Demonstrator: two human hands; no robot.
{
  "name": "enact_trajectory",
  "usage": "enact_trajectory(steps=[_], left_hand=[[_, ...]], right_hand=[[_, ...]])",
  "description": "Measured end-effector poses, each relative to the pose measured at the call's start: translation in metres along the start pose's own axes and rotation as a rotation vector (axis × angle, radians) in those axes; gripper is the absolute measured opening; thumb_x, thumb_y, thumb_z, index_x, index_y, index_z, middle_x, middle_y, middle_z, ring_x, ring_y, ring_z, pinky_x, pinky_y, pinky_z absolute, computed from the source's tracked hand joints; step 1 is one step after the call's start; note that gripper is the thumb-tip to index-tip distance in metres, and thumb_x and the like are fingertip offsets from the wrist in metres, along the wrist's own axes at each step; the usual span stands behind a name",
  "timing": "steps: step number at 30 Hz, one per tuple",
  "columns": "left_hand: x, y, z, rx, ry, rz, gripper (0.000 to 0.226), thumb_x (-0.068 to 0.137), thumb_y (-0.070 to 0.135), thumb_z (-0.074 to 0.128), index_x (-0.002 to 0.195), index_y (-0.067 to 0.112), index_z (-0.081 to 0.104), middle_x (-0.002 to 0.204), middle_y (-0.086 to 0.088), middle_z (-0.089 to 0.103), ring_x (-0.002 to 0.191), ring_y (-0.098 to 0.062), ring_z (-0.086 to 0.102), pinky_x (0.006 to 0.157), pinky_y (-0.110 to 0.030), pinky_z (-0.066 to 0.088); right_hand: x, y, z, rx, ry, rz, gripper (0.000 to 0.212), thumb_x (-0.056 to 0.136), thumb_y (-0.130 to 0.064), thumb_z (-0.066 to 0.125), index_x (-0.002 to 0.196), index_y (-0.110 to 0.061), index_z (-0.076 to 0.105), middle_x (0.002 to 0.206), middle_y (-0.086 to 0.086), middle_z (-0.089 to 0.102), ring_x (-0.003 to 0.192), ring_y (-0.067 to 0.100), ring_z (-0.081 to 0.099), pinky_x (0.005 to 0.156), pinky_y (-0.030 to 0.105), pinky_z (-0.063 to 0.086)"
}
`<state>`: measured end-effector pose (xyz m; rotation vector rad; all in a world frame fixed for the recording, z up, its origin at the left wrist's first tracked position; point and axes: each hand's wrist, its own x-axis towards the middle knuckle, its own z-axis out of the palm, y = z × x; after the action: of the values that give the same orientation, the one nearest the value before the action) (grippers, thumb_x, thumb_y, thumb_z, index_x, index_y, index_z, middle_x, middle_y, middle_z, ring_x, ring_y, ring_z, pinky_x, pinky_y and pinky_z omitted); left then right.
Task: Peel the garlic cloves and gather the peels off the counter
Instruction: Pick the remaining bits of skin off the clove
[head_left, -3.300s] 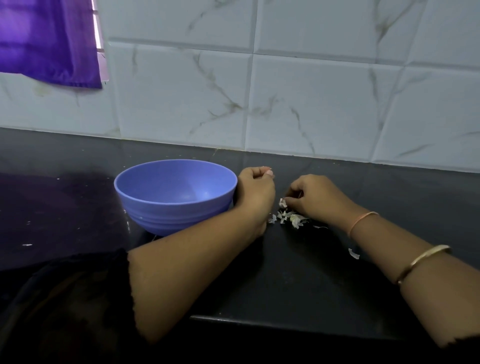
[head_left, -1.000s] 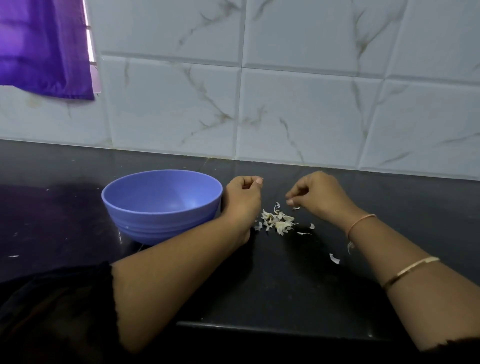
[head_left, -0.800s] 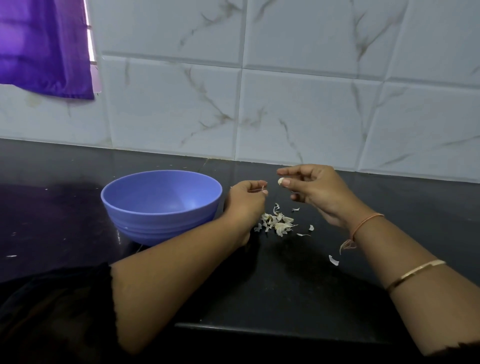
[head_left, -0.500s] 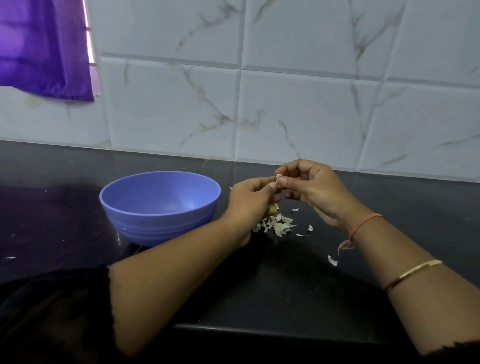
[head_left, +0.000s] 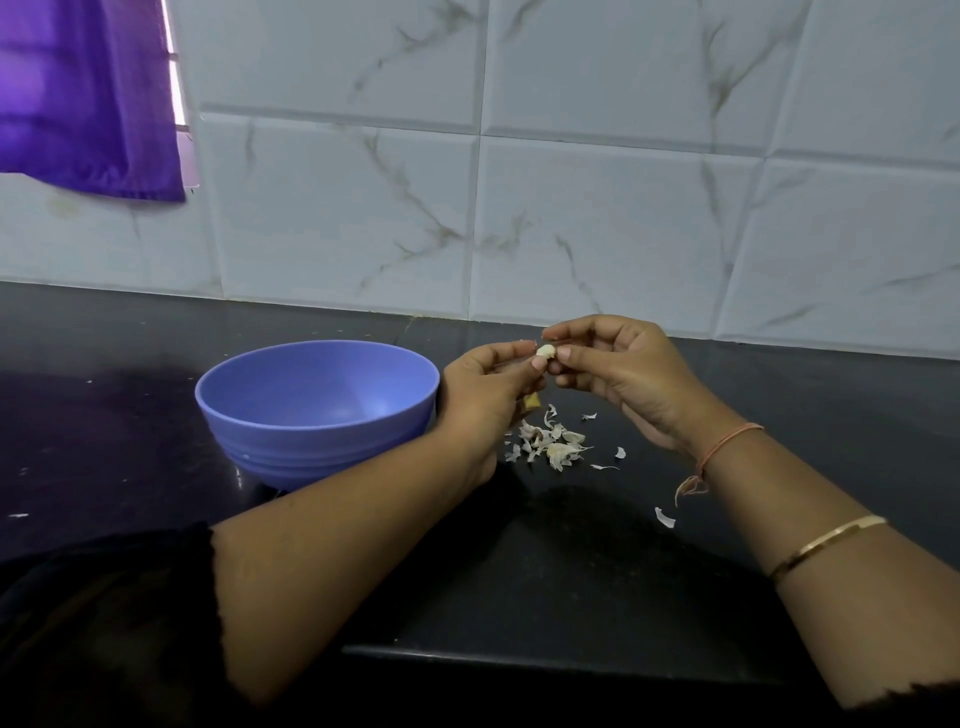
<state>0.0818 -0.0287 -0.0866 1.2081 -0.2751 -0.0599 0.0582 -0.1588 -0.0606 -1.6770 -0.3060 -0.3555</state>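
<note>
Showing a small, pale, rounded garlic clove (head_left: 545, 352), raised in the air at 12 o'clock from a loose heap of peels (head_left: 551, 446): thin, papery, curled white flakes lying on the counter (head_left: 571, 582). Trailing a few single flakes toward 3 o'clock of the heap, with one stray peel (head_left: 665, 518) well apart at 4 o'clock. Placing at 9 o'clock from the heap a round, smooth, matte blue bowl (head_left: 317, 410), upright, faintly ridged low on its wall.

Resting all of this on a dark, polished, faintly speckled slab with a straight front edge. Backed at 12 o'clock by a wall (head_left: 597, 223) of large glossy white tiles veined in grey; hung at 10 o'clock with a purple cloth (head_left: 88, 93).

Pinching the clove from both sides. Left hand (head_left: 483, 400), at 9 o'clock of it and just beside the bowl: thumb and forefinger tips closed on the clove, remaining fingers curled over a yellowish piece (head_left: 531, 401), only partly visible. Right hand (head_left: 628, 379), at 3 o'clock: thumb and forefinger tips closed narrowly on the same clove, other fingers curled beneath. Wearing on the right wrist an orange thread (head_left: 727, 441) and, farther up the forearm, a thin gold-coloured bangle (head_left: 831, 545).
</note>
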Motion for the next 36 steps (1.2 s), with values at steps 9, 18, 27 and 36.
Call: enact_trajectory(steps=[9, 18, 27, 36], left_hand=[[0.0006, -0.0005, -0.0008, 0.01, -0.012, 0.005, 0.008, 0.082, 0.015, 0.068, 0.09, 0.015, 0.067, 0.077, -0.002, 0.068, 0.067, -0.005, 0.063, 0.058, -0.017, 0.049], [0.0013, 0.0018, -0.0007, -0.097, 0.006, -0.04, 0.002, 0.083, 0.016, 0.067, 0.081, 0.016, 0.065, 0.07, 0.002, 0.067, 0.063, -0.001, 0.063, 0.053, -0.013, 0.049], [-0.0003, 0.0021, 0.0012, -0.113, -0.028, -0.087, 0.001, 0.083, 0.017, 0.066, 0.082, 0.017, 0.066, 0.066, 0.009, 0.068, 0.061, 0.001, 0.061, 0.055, -0.014, 0.047], [-0.0003, 0.0022, 0.0003, -0.099, -0.03, -0.096, 0.004, 0.082, 0.018, 0.068, 0.08, 0.015, 0.066, 0.062, 0.009, 0.068, 0.053, 0.002, 0.059, 0.049, -0.013, 0.047]], right_hand=[[-0.0003, -0.0004, 0.0001, -0.065, 0.044, -0.026, 0.014, 0.079, 0.004, 0.064, 0.09, -0.005, 0.066, 0.085, 0.009, 0.068, 0.078, 0.016, 0.063, 0.07, 0.023, 0.055], [0.0001, 0.0006, 0.0, -0.027, 0.014, 0.035, 0.013, 0.078, -0.001, 0.066, 0.088, -0.009, 0.066, 0.086, 0.004, 0.067, 0.081, 0.012, 0.062, 0.068, 0.022, 0.053], [0.0025, 0.0016, -0.0026, -0.06, 0.047, 0.048, 0.007, 0.079, 0.0, 0.065, 0.079, -0.008, 0.065, 0.079, 0.006, 0.063, 0.077, 0.014, 0.055, 0.068, 0.021, 0.048], [0.0022, 0.0004, -0.0028, -0.236, 0.072, -0.037, 0.007, 0.079, -0.001, 0.066, 0.077, -0.008, 0.066, 0.073, 0.004, 0.063, 0.071, 0.012, 0.053, 0.064, 0.019, 0.045]])
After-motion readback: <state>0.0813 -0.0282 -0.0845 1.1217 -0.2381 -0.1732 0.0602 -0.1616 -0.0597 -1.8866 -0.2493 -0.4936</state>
